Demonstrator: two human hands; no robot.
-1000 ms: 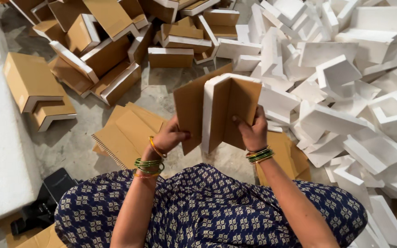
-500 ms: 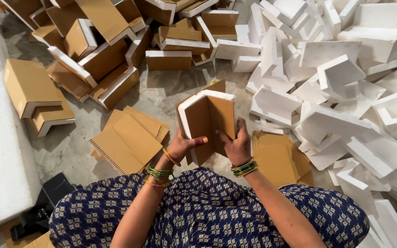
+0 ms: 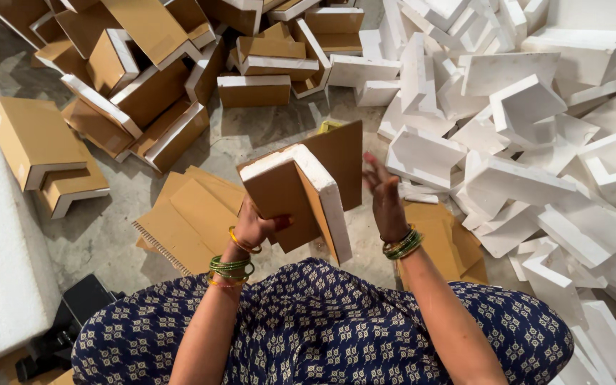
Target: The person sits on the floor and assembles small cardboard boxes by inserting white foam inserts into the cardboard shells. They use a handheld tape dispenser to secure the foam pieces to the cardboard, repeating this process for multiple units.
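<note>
Foam corner piece (image 3: 301, 199), white with brown cardboard wrapped over its faces, sits upright in my left hand (image 3: 254, 228), held above my lap, just in front of my patterned blue dress (image 3: 322, 321). My left fingers are clamped around its lower edge, thumb on the near cardboard face, so the piece rests wholly in that hand. My right hand (image 3: 386, 203) is just beside the piece on its right, fingers spread wide and off the surface; it holds nothing. A cardboard flap (image 3: 340, 164) stands up behind the foam, between the two hands.

Green and gold bangles (image 3: 231, 267) circle my left wrist, and a matching set (image 3: 402, 244) circles the right.

On the floor below, a stack of flat corrugated cardboard sheets (image 3: 187, 214) lies near my left knee. More sheets (image 3: 443, 242) lie under my right forearm. A heap of bare white foam pieces (image 3: 536, 142) fills the right side, and a pile of cardboard-covered foam pieces (image 3: 144, 85) spreads across the upper left.
</note>
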